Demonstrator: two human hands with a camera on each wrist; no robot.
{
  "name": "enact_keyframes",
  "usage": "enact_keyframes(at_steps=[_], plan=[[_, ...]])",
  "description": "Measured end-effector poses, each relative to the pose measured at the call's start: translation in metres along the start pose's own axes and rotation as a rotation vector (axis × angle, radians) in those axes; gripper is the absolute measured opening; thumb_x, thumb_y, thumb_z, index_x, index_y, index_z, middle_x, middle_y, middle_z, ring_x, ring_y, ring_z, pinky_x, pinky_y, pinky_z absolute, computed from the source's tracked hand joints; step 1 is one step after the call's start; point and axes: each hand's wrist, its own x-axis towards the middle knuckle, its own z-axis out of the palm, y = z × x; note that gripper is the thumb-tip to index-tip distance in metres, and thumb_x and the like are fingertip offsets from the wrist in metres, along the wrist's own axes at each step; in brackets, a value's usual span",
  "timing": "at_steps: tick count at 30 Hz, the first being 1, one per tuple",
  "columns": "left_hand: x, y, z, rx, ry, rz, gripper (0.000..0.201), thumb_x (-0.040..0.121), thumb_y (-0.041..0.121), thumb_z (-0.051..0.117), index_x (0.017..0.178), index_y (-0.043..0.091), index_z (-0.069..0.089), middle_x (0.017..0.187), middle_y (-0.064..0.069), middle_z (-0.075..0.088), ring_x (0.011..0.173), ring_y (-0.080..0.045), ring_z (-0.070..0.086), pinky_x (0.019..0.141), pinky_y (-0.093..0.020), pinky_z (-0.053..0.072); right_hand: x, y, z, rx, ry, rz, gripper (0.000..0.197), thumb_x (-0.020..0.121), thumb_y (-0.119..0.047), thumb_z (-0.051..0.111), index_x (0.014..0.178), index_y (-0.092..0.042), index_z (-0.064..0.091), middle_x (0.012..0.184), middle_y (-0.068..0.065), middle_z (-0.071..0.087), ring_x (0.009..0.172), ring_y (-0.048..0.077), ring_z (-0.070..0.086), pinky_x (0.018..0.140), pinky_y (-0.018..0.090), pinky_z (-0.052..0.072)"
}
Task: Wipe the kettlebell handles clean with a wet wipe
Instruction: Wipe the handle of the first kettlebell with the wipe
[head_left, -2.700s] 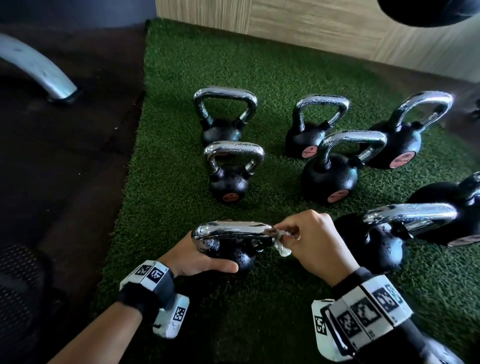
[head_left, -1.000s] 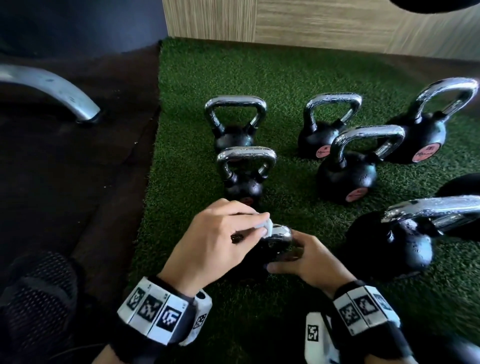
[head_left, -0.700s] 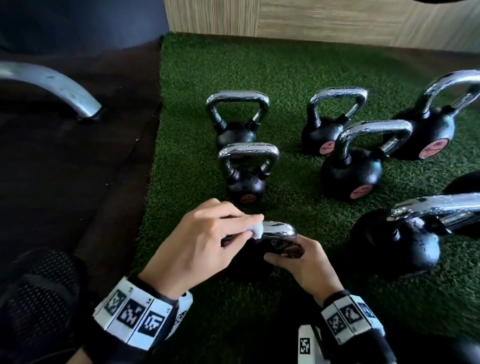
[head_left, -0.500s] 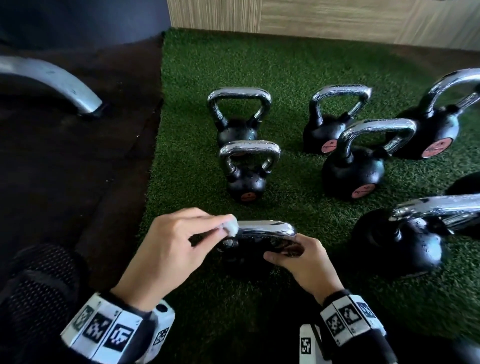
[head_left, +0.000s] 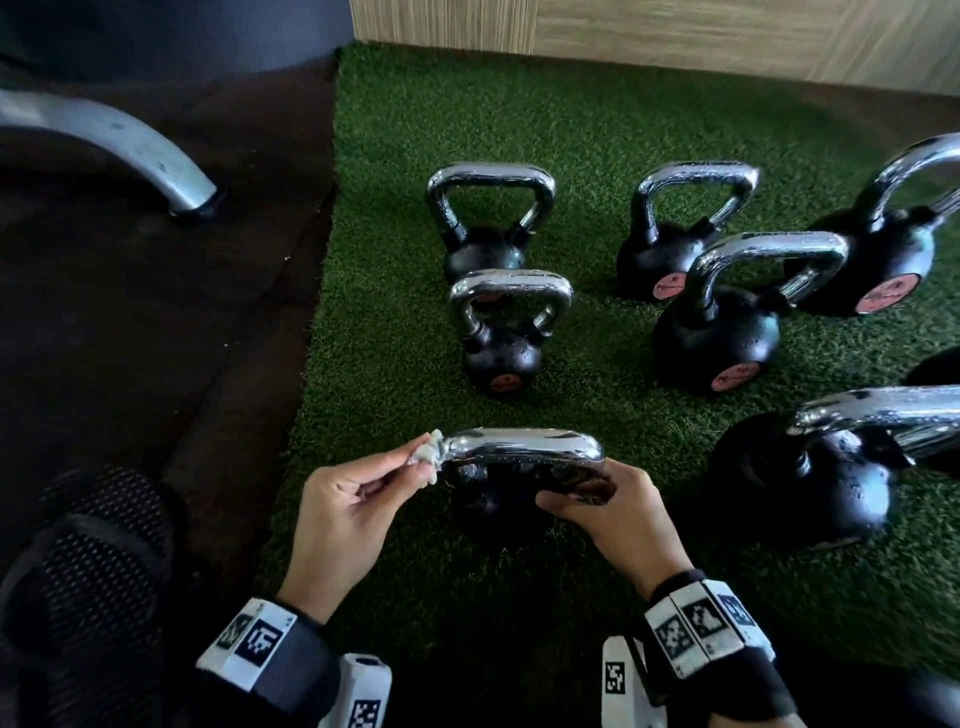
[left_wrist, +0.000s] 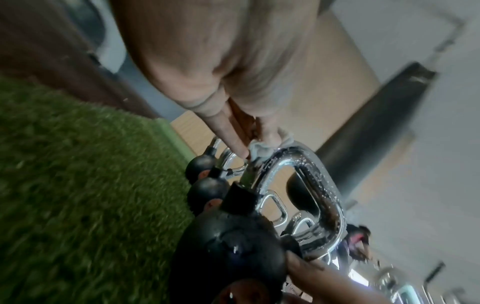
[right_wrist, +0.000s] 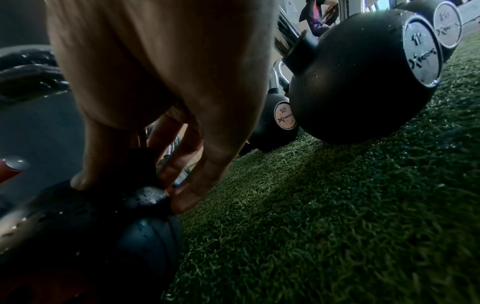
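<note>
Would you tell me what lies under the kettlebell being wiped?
Green turf shows all round the nearest kettlebell. The patch directly beneath it is covered by its black body and shadow, so nothing there can be seen.

Around me, item by item:

- Green artificial turf mat (head_left: 571, 119), short pile, running to the far wall; the right wrist view shows it close up (right_wrist: 337, 205).
- Dark brown rubber floor (head_left: 156, 322) on my left, meeting the turf along a straight edge.
- Curved grey metal leg (head_left: 130, 145), scuffed, its foot resting on the dark floor well to my left.
- Light wood-grain wall panel (head_left: 675, 36) behind the turf.
- Dark blue wall (head_left: 182, 31) left of the panel.
- Black mesh fabric (head_left: 93, 571) at my lower left; I cannot tell what it belongs to.
</note>
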Motion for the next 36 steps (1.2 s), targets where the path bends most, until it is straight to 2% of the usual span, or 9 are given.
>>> enact_keyframes(at_steps=[7,11,15,22,25,28,30,32,36], plan=[[-0.009,-0.022,0.018,0.017,0.104,-0.095,0.023,0.079,0.027,0.08,0.092,0.046,0.08,0.094,0.013,0.08,0.094,-0.002,0.075,0.08,-0.008,0.054,-0.002,-0.003,-0.001,0.012,-0.024,-0.049,0.041,0.064,-0.039,0.092,0.094,-0.056,0.069,0.09,-0.025,0.076,0.084,-0.008,0.07,0.077,0.018,0.052],[-0.01,-0.022,0.017,0.102,0.114,-0.037,0.025,0.079,0.041,0.084,0.102,0.033,0.082,0.095,0.013,0.08,0.092,-0.003,0.076,0.078,-0.01,0.054,-0.004,-0.001,-0.002,0.02,-0.004,0.009,0.034,0.062,-0.039,0.093,0.091,-0.04,0.075,0.088,-0.019,0.077,0.082,-0.004,0.072,0.079,0.022,0.056],[-0.001,-0.02,0.02,0.161,0.113,0.007,0.022,0.082,0.035,0.081,0.103,0.029,0.081,0.088,0.015,0.08,0.081,-0.005,0.077,0.069,-0.012,0.055,-0.012,0.001,-0.008,-0.067,-0.033,0.015,0.031,0.065,-0.029,0.091,0.091,-0.033,0.075,0.088,-0.015,0.077,0.082,-0.002,0.072,0.077,0.02,0.054],[0.062,-0.018,0.032,0.238,-0.036,-0.114,0.02,0.086,0.044,0.077,0.099,0.029,0.082,0.085,0.013,0.08,0.075,-0.002,0.076,0.068,-0.017,0.06,-0.036,-0.008,-0.01,-0.13,-0.054,-0.154,0.04,0.072,-0.01,0.086,0.07,-0.048,0.075,0.081,-0.027,0.07,0.073,-0.01,0.065,0.064,0.004,0.043],[0.083,-0.016,0.051,0.129,-0.173,-0.164,0.014,0.089,0.031,0.078,0.102,0.028,0.081,0.093,0.008,0.081,0.087,-0.01,0.078,0.08,-0.037,0.065,-0.042,-0.015,-0.002,-0.139,-0.078,-0.211,0.023,0.076,-0.011,0.084,0.082,-0.032,0.082,0.082,-0.023,0.073,0.073,-0.006,0.069,0.066,0.008,0.047],[0.093,-0.014,0.054,0.047,-0.316,-0.267,0.041,0.08,0.057,0.076,0.108,0.028,0.081,0.102,0.006,0.08,0.099,-0.01,0.076,0.09,-0.036,0.062,-0.041,-0.023,0.0,-0.169,-0.091,-0.214,0.019,0.08,-0.013,0.081,0.089,-0.03,0.082,0.084,-0.024,0.075,0.077,-0.007,0.07,0.07,0.007,0.047],[0.091,-0.014,0.053,-0.012,-0.374,-0.315,0.037,0.084,0.056,0.075,0.11,0.029,0.08,0.11,0.006,0.079,0.106,-0.011,0.074,0.095,-0.036,0.059,-0.031,-0.027,-0.002,-0.185,0.005,-0.206,0.02,0.082,-0.013,0.081,0.09,-0.032,0.082,0.085,-0.018,0.076,0.08,-0.003,0.07,0.073,0.011,0.05],[0.085,-0.016,0.051,0.088,-0.326,-0.257,0.022,0.091,0.037,0.074,0.112,0.03,0.079,0.109,0.01,0.079,0.105,-0.009,0.074,0.1,-0.04,0.057,-0.017,-0.033,-0.001,-0.173,0.078,-0.135,0.026,0.083,-0.02,0.081,0.104,-0.036,0.077,0.096,-0.015,0.073,0.086,0.001,0.069,0.078,0.016,0.053],[0.073,-0.015,0.058,0.313,-0.17,-0.112,0.016,0.09,0.027,0.077,0.105,0.032,0.079,0.096,0.027,0.076,0.097,0.008,0.071,0.093,-0.024,0.057,0.003,-0.033,0.011,-0.191,-0.136,0.032,0.064,0.085,-0.043,0.076,0.143,-0.029,0.054,0.137,-0.012,0.061,0.126,0.008,0.059,0.11,0.029,0.045]])
